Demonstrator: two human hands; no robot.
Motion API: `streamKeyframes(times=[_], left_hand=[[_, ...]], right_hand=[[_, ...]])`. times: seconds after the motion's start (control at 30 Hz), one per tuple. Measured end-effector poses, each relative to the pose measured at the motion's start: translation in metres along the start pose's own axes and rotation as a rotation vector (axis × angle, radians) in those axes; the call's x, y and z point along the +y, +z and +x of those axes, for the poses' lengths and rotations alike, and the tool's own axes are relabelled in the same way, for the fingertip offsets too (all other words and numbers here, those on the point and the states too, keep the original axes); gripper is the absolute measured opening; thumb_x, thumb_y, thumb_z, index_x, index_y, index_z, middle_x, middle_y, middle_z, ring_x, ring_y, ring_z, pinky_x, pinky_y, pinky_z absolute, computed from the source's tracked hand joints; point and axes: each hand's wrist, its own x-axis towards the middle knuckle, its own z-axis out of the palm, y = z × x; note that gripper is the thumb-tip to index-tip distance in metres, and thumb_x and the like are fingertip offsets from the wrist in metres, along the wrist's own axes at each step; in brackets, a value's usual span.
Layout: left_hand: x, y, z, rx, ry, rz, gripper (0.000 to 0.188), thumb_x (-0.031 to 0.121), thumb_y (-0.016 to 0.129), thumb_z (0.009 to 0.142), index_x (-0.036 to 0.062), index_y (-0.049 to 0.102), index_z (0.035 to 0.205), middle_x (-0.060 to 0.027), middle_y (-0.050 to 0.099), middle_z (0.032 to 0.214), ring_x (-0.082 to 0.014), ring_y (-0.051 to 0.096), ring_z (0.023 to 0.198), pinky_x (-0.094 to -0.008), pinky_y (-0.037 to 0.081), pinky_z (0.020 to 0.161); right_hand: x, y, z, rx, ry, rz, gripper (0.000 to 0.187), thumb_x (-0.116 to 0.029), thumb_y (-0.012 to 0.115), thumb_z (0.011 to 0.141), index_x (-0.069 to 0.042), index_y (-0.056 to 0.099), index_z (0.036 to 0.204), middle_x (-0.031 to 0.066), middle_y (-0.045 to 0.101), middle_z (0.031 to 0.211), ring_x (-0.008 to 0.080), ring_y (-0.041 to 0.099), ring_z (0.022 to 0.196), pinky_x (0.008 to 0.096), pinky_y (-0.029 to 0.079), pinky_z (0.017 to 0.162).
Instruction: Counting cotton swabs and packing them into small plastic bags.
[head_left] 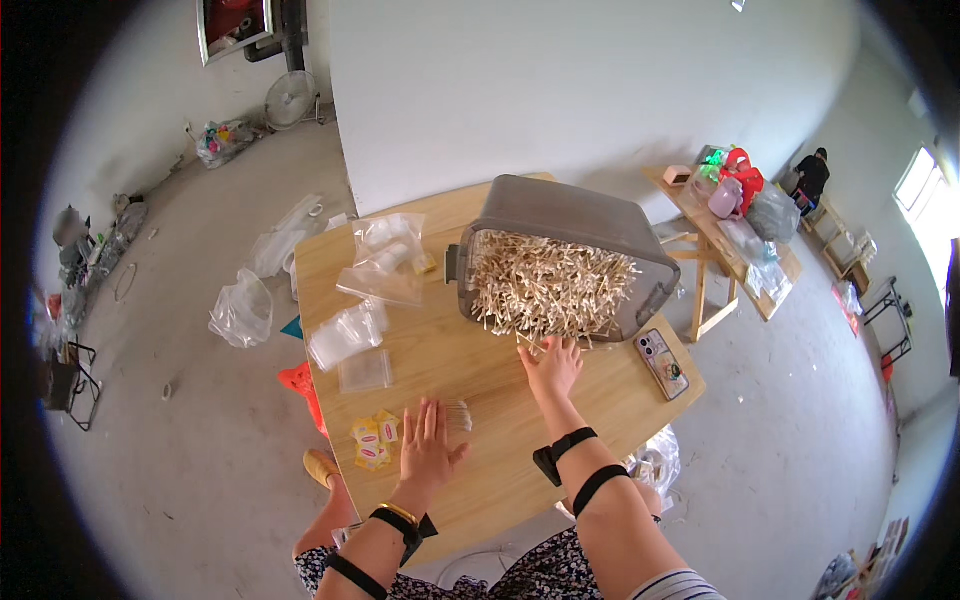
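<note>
A grey plastic bin (575, 205) lies tipped on its side on the wooden table, its mouth facing me. Cotton swabs (550, 285) fill it in a loose heap that reaches its lower lip. My right hand (555, 372) is at that lip, thumb and fingers apart, with fingertips touching swabs at the heap's edge. Flat on the tabletop, my left hand (427, 447) has its fingers stretched out. Beside its fingertips lies a small row of cotton swabs (460, 416). Left of this hand are several yellow-and-white printed cards (373, 440).
Clear plastic bags (347, 335) lie along the table's left side (480, 370). A phone (662, 365) rests near the right edge. A second wooden table (715, 225) holds bags and a pink jug. More plastic bags (242, 310) lie on the floor; a person (812, 178) is far right.
</note>
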Motion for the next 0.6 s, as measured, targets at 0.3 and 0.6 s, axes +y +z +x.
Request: streamKeyframes(times=[0.3, 0.6], left_hand=[[0.026, -0.009, -0.046, -0.024, -0.008, -0.018, 0.087, 0.061, 0.036, 0.098, -0.0019, 0.019, 0.156, -0.0134, 0.023, 0.162, -0.0243, 0.014, 0.153, -0.0534, 0.005, 0.124], [0.044, -0.001, -0.106, 0.022, 0.077, -0.051, 0.086, 0.058, 0.043, 0.097, -0.0021, 0.024, 0.155, -0.0170, 0.026, 0.160, -0.0288, 0.019, 0.152, -0.0556, 0.011, 0.122]], right_hand=[[0.001, 0.010, -0.012, -0.014, 0.047, -0.038, 0.018, -0.031, 0.071, 0.083, -0.014, 0.066, 0.088, 0.0090, 0.056, 0.113, 0.0297, 0.051, 0.114, 0.0434, 0.040, 0.093], [-0.006, -0.016, -0.118, -0.257, -0.344, 0.282, 0.011, -0.022, 0.073, 0.080, -0.014, 0.067, 0.081, 0.0068, 0.062, 0.097, 0.0301, 0.056, 0.098, 0.0443, 0.043, 0.084]])
